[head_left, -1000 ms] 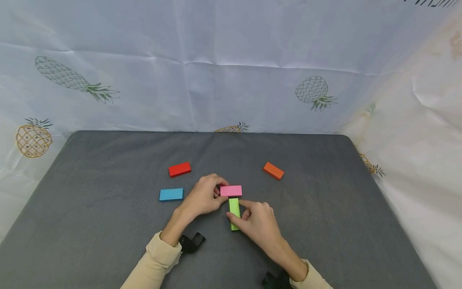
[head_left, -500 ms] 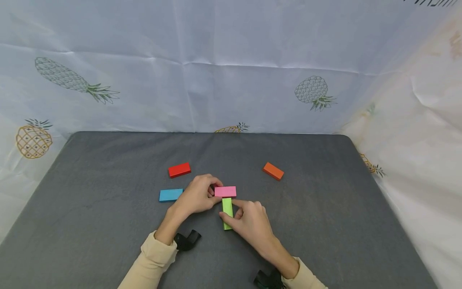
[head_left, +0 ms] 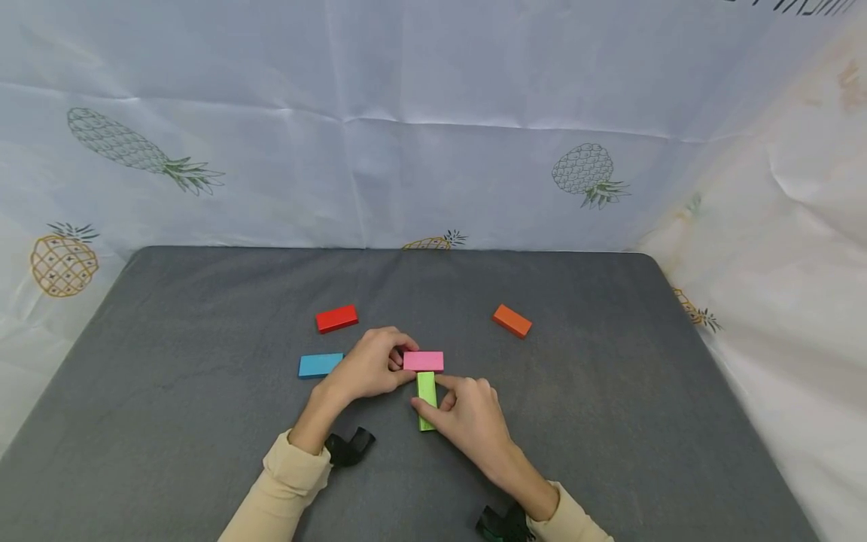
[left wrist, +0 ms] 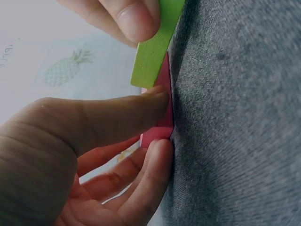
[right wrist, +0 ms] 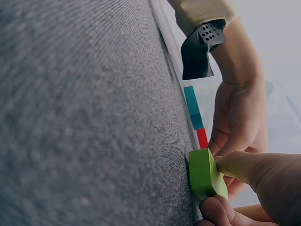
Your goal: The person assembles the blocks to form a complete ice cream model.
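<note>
The left hand (head_left: 369, 365) pinches the left end of a pink block (head_left: 423, 361) that lies crosswise on the table. With thumb and fingers, the right hand (head_left: 474, 421) grips a light green block (head_left: 427, 403) by its long sides. The green block points away from the person, and its far end meets the pink block's near side, so the two form a T. In the left wrist view the thumb covers part of the pink block (left wrist: 157, 134), close to the end of the green block (left wrist: 153, 56). The right wrist view shows the green block's near end face (right wrist: 200, 172).
A blue block (head_left: 320, 366) lies just left of the left hand, with a red block (head_left: 336, 318) behind it. An orange block (head_left: 512, 321) rests farther right. Dark grey cloth (head_left: 609, 391) covers the table, and a pineapple-print sheet (head_left: 433, 181) hangs at the back.
Both hands have moved a little left, taking the pink and green blocks along. In the last half second the pink block has shifted very slightly toward the person.
</note>
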`<state>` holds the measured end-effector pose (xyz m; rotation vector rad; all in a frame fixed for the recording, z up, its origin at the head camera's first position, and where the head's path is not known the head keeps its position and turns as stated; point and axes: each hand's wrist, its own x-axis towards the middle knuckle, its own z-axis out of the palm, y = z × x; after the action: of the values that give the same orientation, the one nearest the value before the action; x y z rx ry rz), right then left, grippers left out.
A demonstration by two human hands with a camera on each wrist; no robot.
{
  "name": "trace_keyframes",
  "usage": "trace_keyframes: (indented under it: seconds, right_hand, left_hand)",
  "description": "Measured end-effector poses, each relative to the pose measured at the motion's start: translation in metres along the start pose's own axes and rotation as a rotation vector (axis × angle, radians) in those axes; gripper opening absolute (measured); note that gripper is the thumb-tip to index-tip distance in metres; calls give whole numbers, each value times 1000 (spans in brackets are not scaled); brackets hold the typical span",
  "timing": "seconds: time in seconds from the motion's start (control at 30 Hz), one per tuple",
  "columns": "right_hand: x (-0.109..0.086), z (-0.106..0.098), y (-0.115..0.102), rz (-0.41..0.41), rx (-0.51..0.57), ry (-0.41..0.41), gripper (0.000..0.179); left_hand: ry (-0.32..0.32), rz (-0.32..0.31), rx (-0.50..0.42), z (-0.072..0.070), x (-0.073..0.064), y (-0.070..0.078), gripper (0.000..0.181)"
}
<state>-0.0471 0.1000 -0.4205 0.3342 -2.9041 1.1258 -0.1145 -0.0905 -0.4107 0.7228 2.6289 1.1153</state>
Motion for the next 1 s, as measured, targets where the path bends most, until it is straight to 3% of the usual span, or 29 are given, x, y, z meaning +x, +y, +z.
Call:
trace_keyframes:
  seconds: [0.23,1.0]
  right_hand:
    - [-1,0,-1,9,15,1,26]
    - [0,2,1,37,6,-16,36]
  left_hand:
    - [-25,11,-28,-1,0,-2,27]
    - [-24,-2,-35,-1,0,-4,25]
